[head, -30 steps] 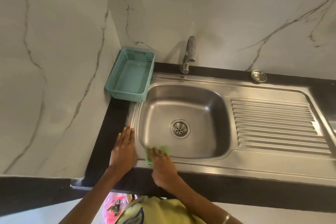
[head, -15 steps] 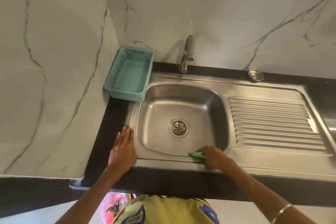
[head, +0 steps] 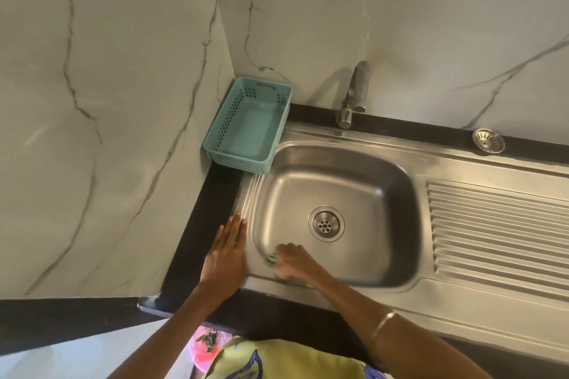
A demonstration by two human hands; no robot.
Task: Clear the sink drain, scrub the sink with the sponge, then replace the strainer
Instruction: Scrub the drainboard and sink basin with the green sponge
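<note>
A steel sink (head: 397, 181) has a round drain (head: 326, 224) in the middle of its basin, with no strainer in it. My right hand (head: 294, 261) is inside the basin at the near left corner, fingers curled over a green sponge (head: 272, 259), of which only a small edge shows. My left hand (head: 226, 251) lies flat, fingers straight, on the sink's left rim. The metal strainer (head: 488, 140) sits on the black counter strip behind the drainboard, at the far right.
A teal plastic basket (head: 246, 128) stands in the back left corner against the marble wall. The tap (head: 354, 95) rises behind the basin. A ribbed drainboard (head: 498, 224) runs to the right. Black counter (head: 200, 240) edges the sink on the left.
My right hand swept the sponge along the near side of the basin, first to the right and now back to the near left corner. My left hand has stayed on the rim.
</note>
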